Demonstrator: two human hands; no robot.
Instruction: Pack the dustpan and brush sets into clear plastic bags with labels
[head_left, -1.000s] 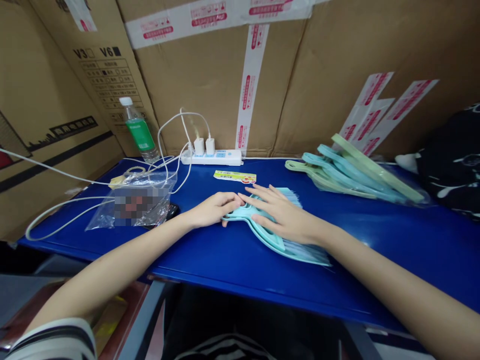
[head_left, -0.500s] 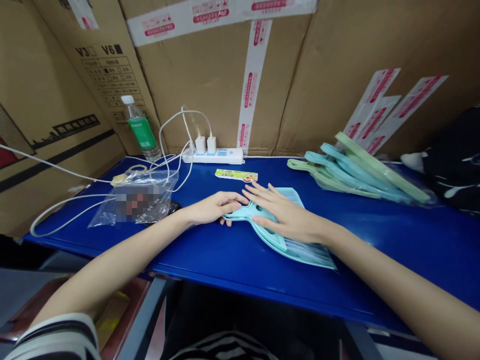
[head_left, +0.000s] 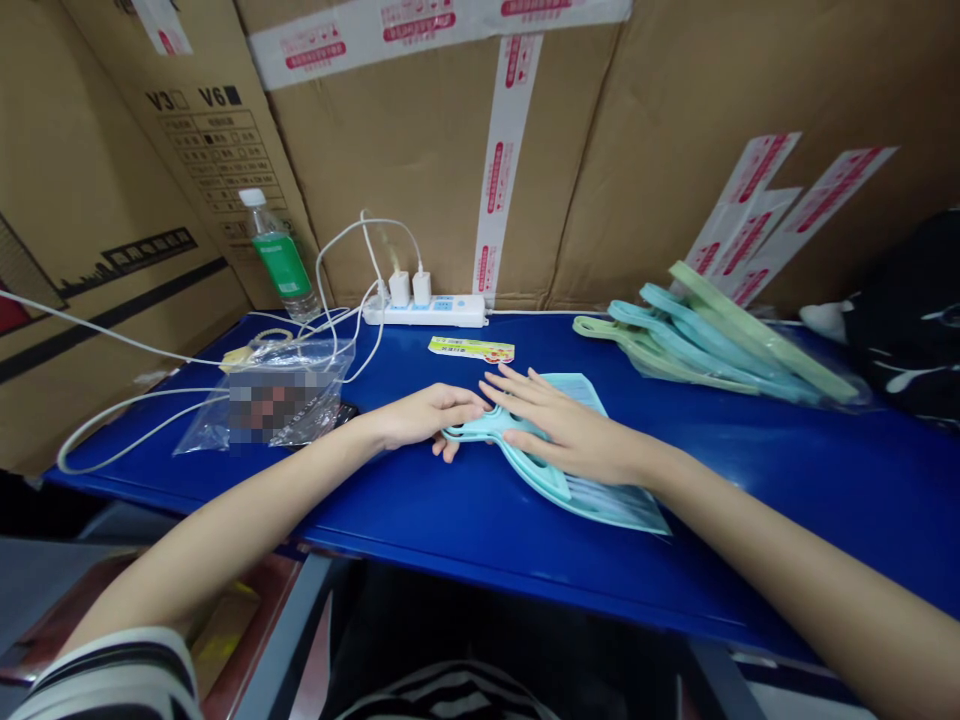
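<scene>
A light blue hand brush (head_left: 534, 476) lies on what looks like a matching small dustpan (head_left: 628, 522), their handles stacked together, flat on the table. My left hand (head_left: 429, 415) is closed around the handle end, thumb on top and some fingers underneath. Spread flat across the brush head, my right hand (head_left: 559, 425) has its fingers stretched out and hides much of the middle. Pale bristles show below its wrist. Behind my hands lies a yellow-green printed card (head_left: 469, 348).
Several light green and blue handled pieces in clear bags (head_left: 720, 345) lie at the back right. A white power strip (head_left: 427, 312) with cables, a bottle (head_left: 281, 262) and a plastic bag (head_left: 322, 375) occupy the back left. Cardboard (head_left: 420, 150) walls off the blue table.
Both hands and the brush with dustpan stay almost in place. The fingers of my left hand under the handle have shifted slightly down and left.
</scene>
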